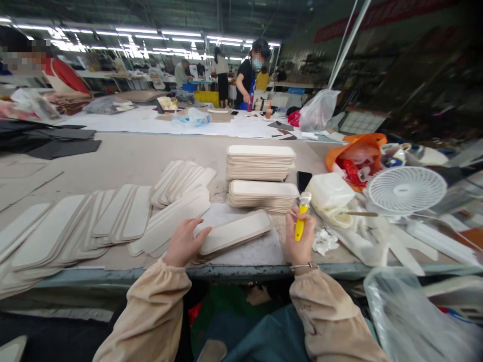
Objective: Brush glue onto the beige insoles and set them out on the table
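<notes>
My right hand (300, 239) is closed around a brush with a yellow handle (301, 223), its whitish, caked bristles pointing up and away from me. My left hand (185, 242) has thumb and fingers apart, at the left end of a small stack of pale, round-cornered panels (236, 232). That stack lies slanted on a white sheet (260, 250) near the table's front edge. Behind it stand two neat piles of similar panels, a nearer pile (264, 190) and a farther pile (260, 152). Many more fanned-out panels (53, 231) spread to the left.
A white plastic container (332, 190), a black phone-like object (304, 180), crumpled white scraps (325, 242), a white fan (407, 190) and an orange bag (354, 151) crowd the right. Dark sheets (64, 141) lie far left. A masked person (247, 75) stands across the table.
</notes>
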